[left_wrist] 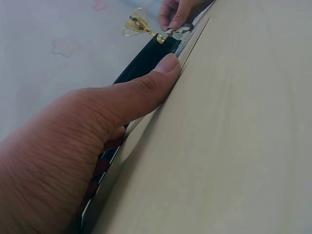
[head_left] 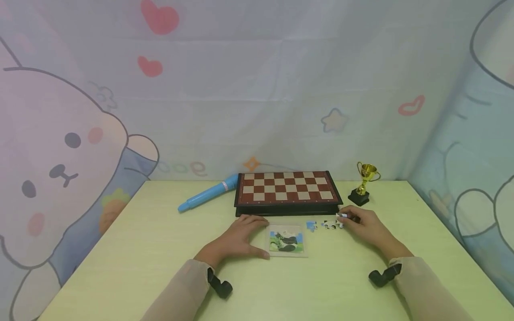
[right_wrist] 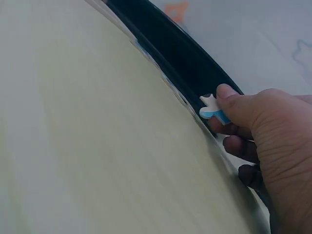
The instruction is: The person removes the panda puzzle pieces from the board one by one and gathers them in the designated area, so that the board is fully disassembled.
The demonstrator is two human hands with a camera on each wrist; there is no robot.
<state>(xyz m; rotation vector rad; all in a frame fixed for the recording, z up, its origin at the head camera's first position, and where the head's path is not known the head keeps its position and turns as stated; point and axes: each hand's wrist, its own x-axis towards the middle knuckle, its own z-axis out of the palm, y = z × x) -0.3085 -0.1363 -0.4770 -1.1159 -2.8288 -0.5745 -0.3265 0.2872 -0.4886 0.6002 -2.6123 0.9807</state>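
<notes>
A small square puzzle tray [head_left: 288,255] lies on the table, a partly assembled picture in green, black, white and blue inside it. My left hand [head_left: 238,238] rests at its left side, thumb [left_wrist: 153,80] stretched toward the near corner and fingers toward the far one. To the right of the tray, my right hand [head_left: 368,228] pinches a white-and-blue puzzle piece [right_wrist: 209,106] between thumb and fingertips, just above the table. Beside it lie a blue puzzle piece [head_left: 311,226] and a black-and-white puzzle piece [head_left: 329,224].
A folded chessboard case [head_left: 287,209] stands right behind the tray. Behind my right hand is a gold trophy cup [head_left: 361,196] on a black base. A light-blue tube-shaped object [head_left: 209,195] lies left of the chessboard. A printed cloth [head_left: 281,89] hangs at the back.
</notes>
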